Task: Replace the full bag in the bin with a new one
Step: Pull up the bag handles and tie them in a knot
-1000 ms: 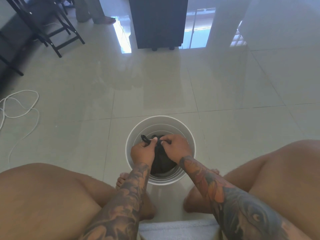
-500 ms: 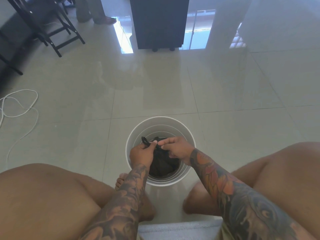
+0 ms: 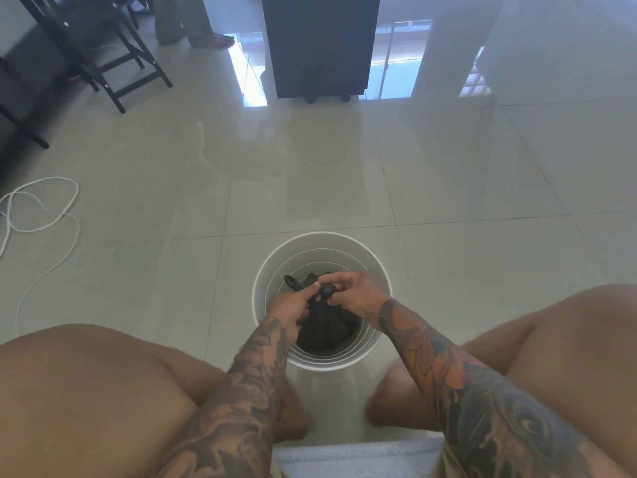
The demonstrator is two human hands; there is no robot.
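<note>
We sit with bare knees spread, looking down at a round white plastic bin (image 3: pixel 322 244) that stands on the glossy beige tiled floor (image 3: pixel 310 174) between our legs, a little below the middle of the view. Inside it sits a black plastic bag (image 3: pixel 322 331), bunched together at its top, its bulk filling the 6 o'clock half of the bin's opening while the ribbed white inner wall shows bare toward 12 o'clock.

Both tattooed forearms reach in from 6 o'clock and meet over the bin. Our left hand (image 3: pixel 287 305) has its fingers curled around the gathered neck of the bag, and a thin black loop of the plastic (image 3: pixel 291 281) sticks out from that hand toward 10 o'clock. Our right hand (image 3: pixel 358 293), just beside the left and touching it at the fingertips, pinches a small twisted knot of the bag (image 3: pixel 326 289) between thumb and curled fingers.

At 12 o'clock, well apart from the bin, stands a dark cabinet on small castors (image 3: pixel 320 43). At 10 to 11 o'clock are the legs of black wooden chairs (image 3: pixel 113 63), and at 9 o'clock a white cord (image 3: pixel 44 215) lies looped on the tiles. Near 11 o'clock another person's foot (image 3: pixel 212 41) rests on the floor.
</note>
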